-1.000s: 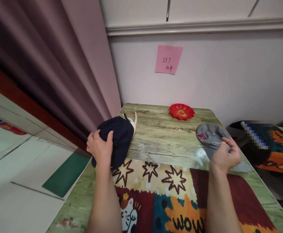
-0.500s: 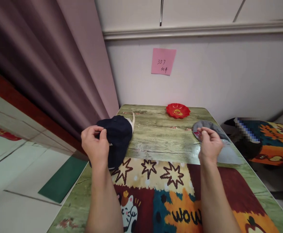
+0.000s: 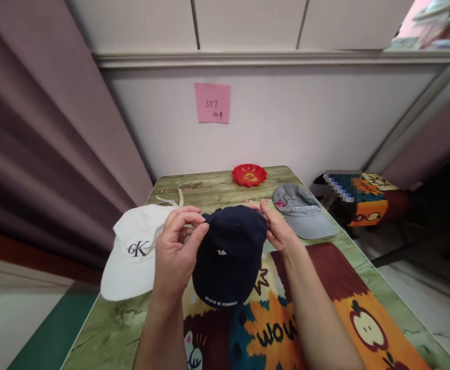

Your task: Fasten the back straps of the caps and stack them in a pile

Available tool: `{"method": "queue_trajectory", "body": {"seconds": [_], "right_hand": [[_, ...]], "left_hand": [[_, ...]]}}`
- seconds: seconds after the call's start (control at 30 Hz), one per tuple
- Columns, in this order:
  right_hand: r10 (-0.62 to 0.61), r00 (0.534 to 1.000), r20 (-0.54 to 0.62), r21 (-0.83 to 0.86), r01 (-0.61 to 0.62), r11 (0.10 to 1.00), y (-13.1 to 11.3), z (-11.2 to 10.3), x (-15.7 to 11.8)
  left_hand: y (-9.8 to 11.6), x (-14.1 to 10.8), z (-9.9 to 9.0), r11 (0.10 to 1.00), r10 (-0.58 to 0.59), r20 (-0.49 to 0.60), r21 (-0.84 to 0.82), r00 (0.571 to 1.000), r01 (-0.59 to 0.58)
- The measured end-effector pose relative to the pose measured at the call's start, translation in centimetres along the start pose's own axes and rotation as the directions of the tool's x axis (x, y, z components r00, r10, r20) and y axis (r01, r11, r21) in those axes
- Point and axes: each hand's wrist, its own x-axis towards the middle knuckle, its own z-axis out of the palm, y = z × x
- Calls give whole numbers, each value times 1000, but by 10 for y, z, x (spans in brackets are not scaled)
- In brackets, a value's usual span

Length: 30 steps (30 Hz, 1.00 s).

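A navy baseball cap (image 3: pixel 230 244) hangs between my two hands above the printed mat, its brim toward me. Small white lettering shows on the crown and along the brim edge. My left hand (image 3: pixel 182 241) pinches the cap's left side between thumb and fingers. On the opposite side my right hand (image 3: pixel 277 228) grips the cap's edge, some of its fingers hidden behind the fabric. A white cap (image 3: pixel 132 257) with dark letters rests on the table just left of my left hand. Right of my right hand lies a grey cap (image 3: pixel 302 210) with a red patch.
At the table's far side sits a red scalloped dish (image 3: pixel 249 175). A colourful patterned mat (image 3: pixel 317 308) covers the near part of the wood-look table (image 3: pixel 194 182). Pink paper (image 3: pixel 213 103) is stuck to the wall. Purple curtain (image 3: pixel 55 133) borders the left.
The navy cap has come from the left side to the middle, and the white cap is now uncovered. My right hand has moved from near the grey cap onto the navy cap. The view has turned right.
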Motion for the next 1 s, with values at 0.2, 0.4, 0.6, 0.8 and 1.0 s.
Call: {"method": "queue_trajectory", "body": {"seconds": [0.2,0.4,0.6,0.8,1.0], "right_hand": [[-452,866,-216,-448,323,834,-6,-15,-2],[-697,713,-75,-652,494,575,-11,-2,-9],[-671,740,-46,-387,606,695,-15,3,-13],[-490,863,-119,-179,467,866,-8,-5,-2],[-263,962,77,-457,269,848,12,-35,11]], "left_hand": [[-13,-2,12,983,-181,80,54,980,177],[-33,0,34,886,-393,205,-176,896,429],[-58,-7,67,914,-240,114,-309,964,264],[-98,-18,77,979,-191,124,-41,974,197],[-120,-9,50,798,-378,325,589,867,127]]}}
